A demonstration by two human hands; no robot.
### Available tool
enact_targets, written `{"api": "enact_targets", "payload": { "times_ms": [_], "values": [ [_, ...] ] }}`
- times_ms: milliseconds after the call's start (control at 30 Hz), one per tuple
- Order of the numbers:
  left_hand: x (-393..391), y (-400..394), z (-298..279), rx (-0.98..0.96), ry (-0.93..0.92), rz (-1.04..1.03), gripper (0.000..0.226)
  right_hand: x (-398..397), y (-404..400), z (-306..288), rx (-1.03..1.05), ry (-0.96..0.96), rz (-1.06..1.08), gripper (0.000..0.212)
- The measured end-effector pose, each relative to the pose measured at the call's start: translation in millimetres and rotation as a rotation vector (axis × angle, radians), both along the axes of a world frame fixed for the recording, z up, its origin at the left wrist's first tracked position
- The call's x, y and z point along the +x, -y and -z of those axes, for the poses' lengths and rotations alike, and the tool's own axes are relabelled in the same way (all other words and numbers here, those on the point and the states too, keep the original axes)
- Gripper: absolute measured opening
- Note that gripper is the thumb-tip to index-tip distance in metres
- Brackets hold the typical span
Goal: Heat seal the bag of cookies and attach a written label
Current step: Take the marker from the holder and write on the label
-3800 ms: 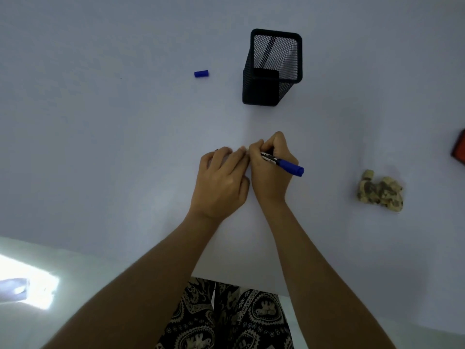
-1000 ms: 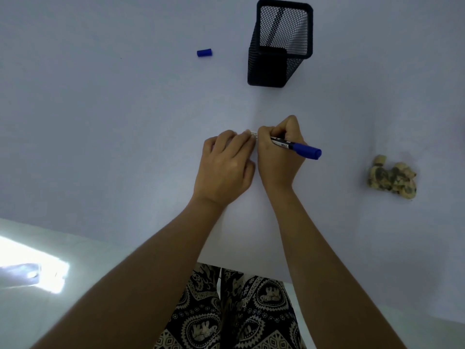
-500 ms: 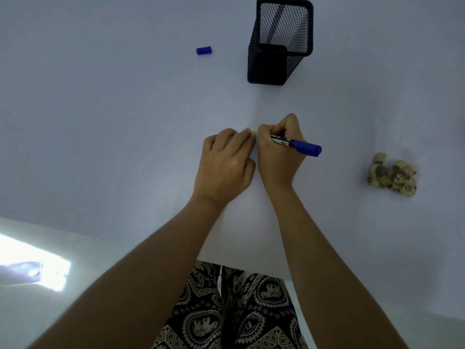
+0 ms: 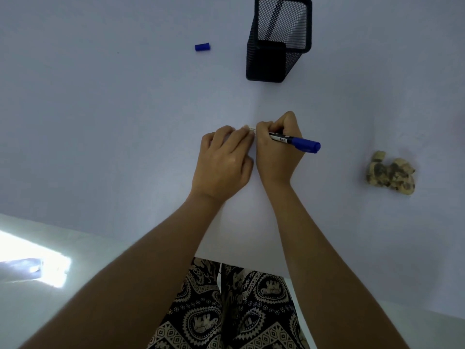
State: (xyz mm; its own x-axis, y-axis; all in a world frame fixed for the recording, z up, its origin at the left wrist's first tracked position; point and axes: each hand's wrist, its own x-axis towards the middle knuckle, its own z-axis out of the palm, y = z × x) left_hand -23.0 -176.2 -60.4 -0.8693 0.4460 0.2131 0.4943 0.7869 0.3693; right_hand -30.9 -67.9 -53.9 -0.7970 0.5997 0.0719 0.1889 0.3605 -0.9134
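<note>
So we've got two hands on the white table point(image 4: 100, 122), pressed right up against each other near the middle. Our right hand point(image 4: 276, 154) is curled tight around one marker point(image 4: 294, 141), a black barrel with a blue end sticking out to the right, tip pointed down and left where the fingers hide it. Our left hand point(image 4: 224, 162) lies palm down with fingers bent, pinning something flat against the table. There's a sliver of white showing at the fingertips, which is probably the label point(image 4: 247, 127), but it's nearly all covered, so we can't say what's on it.

Count of the rest: one blue marker cap point(image 4: 202, 47) lying on its side, off by itself at the far left. One black mesh pen holder point(image 4: 278, 39) standing upright at the far side, with one dark stick-like thing leaning inside. One bag of cookies point(image 4: 390, 176) well off to the right, a lumpy clump of tan and dark pieces, nobody touching it. We can't make out its seal from here.

Patterned black and cream trousers point(image 4: 231, 311) show below the table edge.
</note>
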Motion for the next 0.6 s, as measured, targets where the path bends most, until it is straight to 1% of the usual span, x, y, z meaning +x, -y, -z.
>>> {"api": "enact_targets", "payload": {
  "times_ms": [200,300,433,600],
  "values": [
    [-0.9,0.4,0.5,-0.007,-0.005,-0.006,0.036,-0.9,-0.3,-0.3,-0.017,-0.02,0.017,0.029],
    [-0.2,0.2,0.5,-0.009,-0.001,-0.005,0.036,-0.4,-0.3,0.6,-0.022,-0.023,0.015,0.033],
    [0.0,0.3,1.0,-0.005,-0.004,-0.007,0.035,-1.0,-0.3,1.3,-0.009,-0.017,0.034,0.045],
    [-0.6,-0.1,1.1,-0.004,-0.018,-0.006,0.035,-0.8,-0.4,2.5,0.022,-0.001,0.059,0.028]
  ]
}}
